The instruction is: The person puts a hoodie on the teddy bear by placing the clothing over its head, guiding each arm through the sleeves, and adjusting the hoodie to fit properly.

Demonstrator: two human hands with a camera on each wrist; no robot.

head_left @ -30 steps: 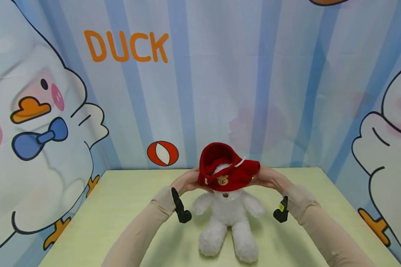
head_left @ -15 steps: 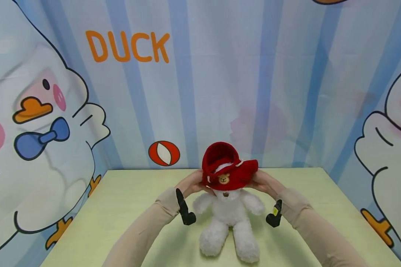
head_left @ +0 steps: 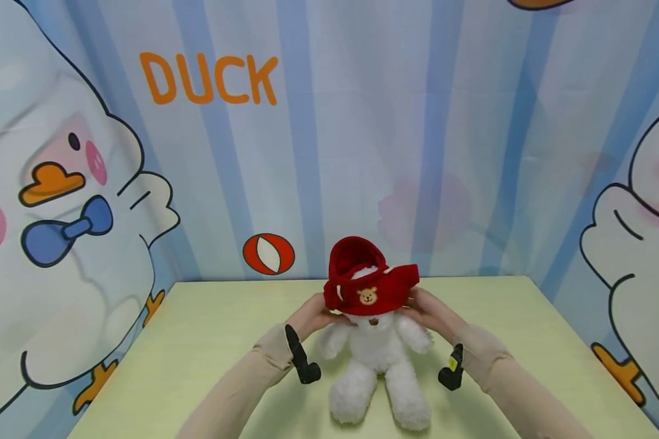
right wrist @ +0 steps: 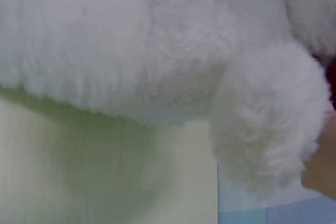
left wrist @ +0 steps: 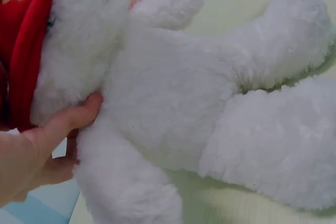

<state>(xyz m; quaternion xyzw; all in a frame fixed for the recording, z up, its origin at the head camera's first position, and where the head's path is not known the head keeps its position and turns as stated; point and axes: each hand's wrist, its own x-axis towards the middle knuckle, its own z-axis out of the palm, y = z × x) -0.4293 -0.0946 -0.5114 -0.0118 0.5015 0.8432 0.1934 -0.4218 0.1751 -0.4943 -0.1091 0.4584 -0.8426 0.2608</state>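
Note:
A white plush toy [head_left: 376, 347] sits upright on the table, facing the head camera. A red hooded garment [head_left: 387, 296] with a small bear patch covers the upper part of its head; the nose shows below the hem. My left hand [head_left: 311, 315] holds the head's side at the neck, its thumb against the fur below the red hem [left wrist: 31, 51] in the left wrist view. My right hand [head_left: 429, 310] grips the opposite side, its fingertips behind the garment and head. Only a sliver of the right hand [right wrist: 323, 163] shows in the right wrist view, past the plush arm [right wrist: 268, 124].
The pale green table [head_left: 214, 341] extends around the toy. Behind it hangs a striped blue curtain [head_left: 351, 122] with duck drawings, meeting the table's back edge. Black wrist cameras [head_left: 303, 360] are strapped to both wrists.
Both hands have moved slightly down, from the garment's sides toward the neck. The garment's right-side sleeve has shifted a little left and the toy's head has moved slightly.

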